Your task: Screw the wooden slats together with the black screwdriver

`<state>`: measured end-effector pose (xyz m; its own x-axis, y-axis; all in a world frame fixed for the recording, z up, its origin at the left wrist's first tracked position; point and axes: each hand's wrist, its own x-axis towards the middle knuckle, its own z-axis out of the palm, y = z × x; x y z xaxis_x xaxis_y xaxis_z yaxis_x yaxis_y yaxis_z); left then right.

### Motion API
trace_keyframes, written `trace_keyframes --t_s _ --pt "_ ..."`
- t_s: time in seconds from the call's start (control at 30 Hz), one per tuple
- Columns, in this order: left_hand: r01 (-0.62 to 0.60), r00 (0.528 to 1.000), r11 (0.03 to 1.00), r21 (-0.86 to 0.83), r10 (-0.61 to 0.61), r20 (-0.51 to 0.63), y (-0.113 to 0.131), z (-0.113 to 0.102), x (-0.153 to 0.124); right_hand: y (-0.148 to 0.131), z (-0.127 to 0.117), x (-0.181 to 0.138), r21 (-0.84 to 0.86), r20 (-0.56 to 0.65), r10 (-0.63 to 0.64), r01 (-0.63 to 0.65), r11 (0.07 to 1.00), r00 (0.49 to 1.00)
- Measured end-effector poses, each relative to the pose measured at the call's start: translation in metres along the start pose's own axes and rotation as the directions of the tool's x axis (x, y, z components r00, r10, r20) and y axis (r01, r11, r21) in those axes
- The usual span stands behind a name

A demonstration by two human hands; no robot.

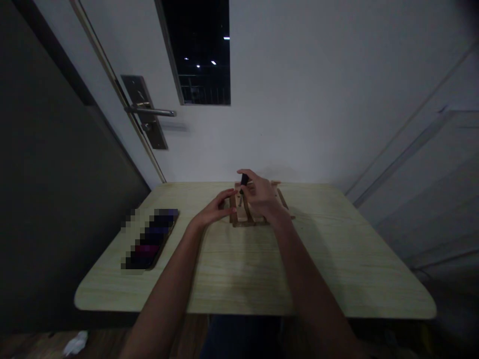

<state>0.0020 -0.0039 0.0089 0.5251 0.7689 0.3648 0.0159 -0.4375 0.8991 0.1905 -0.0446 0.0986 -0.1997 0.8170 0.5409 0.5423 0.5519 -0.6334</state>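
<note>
Beyond the bench stands a tall, flat white door [284, 89], and drawn up before it is the broad bench [243, 279], round-cornered, with a pale yellow-green wood-grain top. A narrow, dark glass window [204, 50] sits high in the door, and left of it is a silvery metal lever handle [157, 112] on its long plate. From where I stand, the low, slatted piece of light and dark brown wood [241, 214] lies at the far middle of the bench. The left hand [216, 209] is at its left edge, thumb and fingers spread apart. The right hand [261, 195], above it, pinches a slim black-handled screwdriver [244, 179], a finger over the handle's top; its metal shaft points down at the wood. Whether the tip meets a screw, I cannot tell. A dark oblong phone [155, 239], its screen blocked out, lies well apart on the left.
</note>
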Motion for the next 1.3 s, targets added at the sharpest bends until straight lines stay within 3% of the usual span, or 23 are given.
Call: trace_keyframes --t_s 0.27,0.43,0.87,1.3 --pt "0.000 1.000 1.000 0.025 0.000 -0.013 -0.006 -0.002 0.000 0.006 0.004 0.001 0.048 -0.027 -0.067 0.068 0.997 0.997" --pt "-0.008 1.000 1.000 0.030 0.008 0.008 -0.008 -0.002 0.000 0.011 0.008 0.003 0.092 -0.077 -0.042 0.050 0.994 0.996" --pt "-0.010 1.000 1.000 0.012 0.010 0.009 -0.003 -0.001 0.000 0.005 0.010 -0.002 -0.019 -0.068 -0.052 0.050 0.999 0.996" --pt "-0.025 1.000 1.000 0.010 0.025 0.007 -0.009 -0.001 0.000 0.008 0.011 -0.003 0.195 0.000 -0.049 0.048 0.980 0.999"
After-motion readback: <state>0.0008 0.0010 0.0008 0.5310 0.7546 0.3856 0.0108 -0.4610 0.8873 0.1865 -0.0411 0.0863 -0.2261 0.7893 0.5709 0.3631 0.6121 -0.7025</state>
